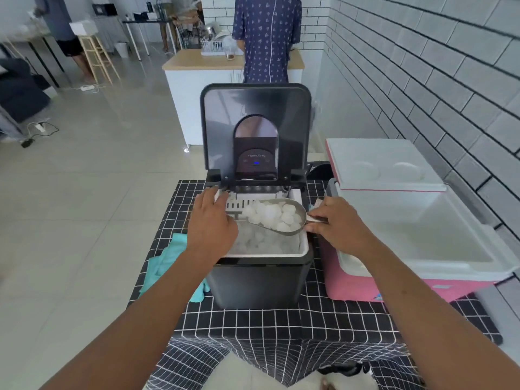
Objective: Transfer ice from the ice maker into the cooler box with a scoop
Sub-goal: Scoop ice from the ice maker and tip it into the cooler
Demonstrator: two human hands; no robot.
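Note:
A black ice maker [259, 285] stands in the middle of the table with its lid raised. Its white basket [305, 247] holds loose ice [261, 240]. My right hand [337, 226] grips the handle of a metal scoop [298, 230]; the scoop is heaped with ice cubes and held level just above the basket. My left hand [212, 223] rests on the basket's left rim with fingers extended. To the right sits a pink cooler box [365, 288] with a white interior, its lid [385, 164] open against the wall. A little ice shows in its near left corner.
A black checked cloth [281, 327] covers the table. A teal cloth [168, 263] lies left of the ice maker. A white brick wall [436, 80] runs along the right. A person [267, 38] stands at a counter [202, 63] behind the table.

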